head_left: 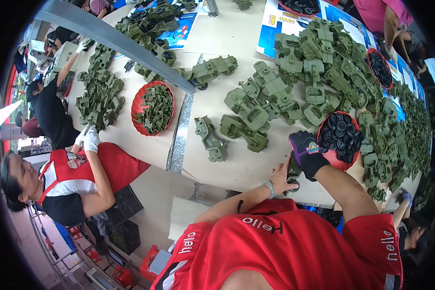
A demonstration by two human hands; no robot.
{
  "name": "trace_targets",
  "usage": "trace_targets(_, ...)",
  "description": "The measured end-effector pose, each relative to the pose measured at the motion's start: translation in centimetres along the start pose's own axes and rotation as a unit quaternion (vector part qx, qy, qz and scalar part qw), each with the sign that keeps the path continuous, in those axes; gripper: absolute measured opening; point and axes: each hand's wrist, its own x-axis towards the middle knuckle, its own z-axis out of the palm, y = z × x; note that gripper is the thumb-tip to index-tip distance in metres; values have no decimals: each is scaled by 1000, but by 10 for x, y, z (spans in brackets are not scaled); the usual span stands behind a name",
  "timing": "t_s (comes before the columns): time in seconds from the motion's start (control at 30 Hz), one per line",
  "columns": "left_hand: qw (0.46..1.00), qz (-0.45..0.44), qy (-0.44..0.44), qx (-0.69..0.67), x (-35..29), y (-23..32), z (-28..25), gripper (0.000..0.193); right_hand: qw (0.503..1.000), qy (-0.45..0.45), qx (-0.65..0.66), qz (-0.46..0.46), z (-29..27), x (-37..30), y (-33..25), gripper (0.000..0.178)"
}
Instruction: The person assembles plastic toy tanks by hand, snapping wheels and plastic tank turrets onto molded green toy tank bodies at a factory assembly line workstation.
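Note:
A green plastic toy vehicle (293,170) with black wheels is at the table's near edge, largely covered by both hands. My left hand (279,178), bare with a pale bangle at the wrist, grips it from the left side. My right hand (308,151), in a black and purple glove, is closed over its upper right part; the fingertips are hidden. Just right of the glove stands a red bowl (334,159) heaped with small black wheels (340,135). Ahead of my hands lie loose green toy vehicles (210,138).
A large heap of green vehicles (319,63) covers the far right. Left of a grey metal bar (125,46) sits a red bowl (134,104) of small green parts (155,107). A co-worker in a red apron (72,166) works at the left; other people are farther off.

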Motion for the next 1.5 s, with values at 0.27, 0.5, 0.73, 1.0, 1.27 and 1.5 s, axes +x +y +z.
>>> trace_targets(0.27,1000,14,14,-23,-2,6,-3,143,975,130,18,181,35,-11,18,24)
trace_targets(0.5,999,18,33,-20,-4,7,-11,141,955,206,119,177,40,-18,30,20)
trace_targets(0.73,936,151,155,-277,-65,66,-155,136,914,313,209,151,-36,-79,16,19)
trace_targets(1.0,774,76,332,-534,78,57,-436,91,826,261,324,380,28,-197,-1,14)
trace_targets(1.27,863,112,493,-25,151,-40,-534,125,863,147,250,414,52,-249,-10,17)
trace_targets(1.5,822,-38,197,533,112,-11,-450,100,889,98,227,385,57,-250,-40,15)
